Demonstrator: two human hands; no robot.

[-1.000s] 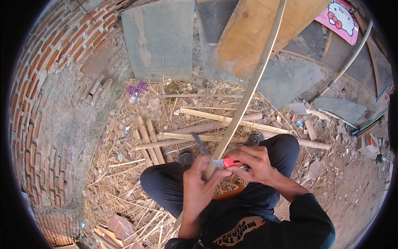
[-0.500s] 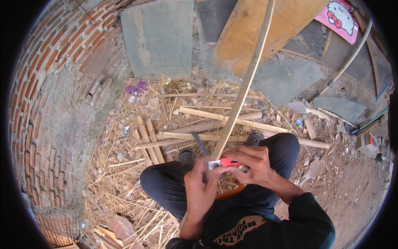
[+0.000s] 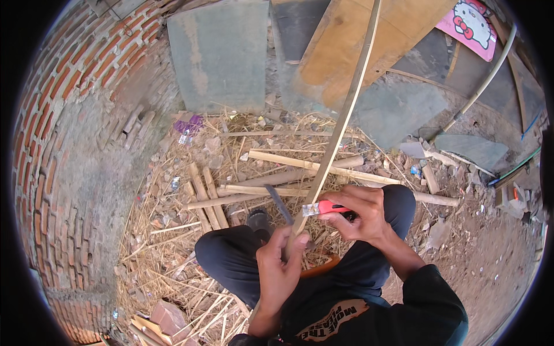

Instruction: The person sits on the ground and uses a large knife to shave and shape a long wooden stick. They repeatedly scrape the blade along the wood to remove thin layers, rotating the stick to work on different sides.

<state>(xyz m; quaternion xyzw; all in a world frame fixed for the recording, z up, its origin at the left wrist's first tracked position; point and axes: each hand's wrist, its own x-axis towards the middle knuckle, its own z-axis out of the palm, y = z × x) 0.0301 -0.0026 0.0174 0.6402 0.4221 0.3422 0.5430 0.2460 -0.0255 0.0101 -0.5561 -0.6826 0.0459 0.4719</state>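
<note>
A long bamboo strip (image 3: 340, 124) rises from my lap to the top edge of the head view, leaning to the right. My left hand (image 3: 279, 259) is closed round its lower end, thumb on top. In my right hand (image 3: 360, 213) is a utility knife (image 3: 332, 206) with a red handle, its short wide blade lying against the strip just above my left hand. Behind the strip, a dark flat curved piece (image 3: 279, 205) like a blade sticks up by my left foot; its lower end is hidden.
Bamboo poles (image 3: 323, 167) and short split pieces (image 3: 206, 193) lie on shaving-covered ground before my crossed legs (image 3: 231, 254). A brick wall (image 3: 63, 173) stands at left. Sheets of board (image 3: 219, 57) lean at the back. A broken reddish block (image 3: 170, 319) lies lower left.
My right hand has moved the knife up and slightly right along the strip, away from my left hand. The left hand keeps its hold, nearly in place.
</note>
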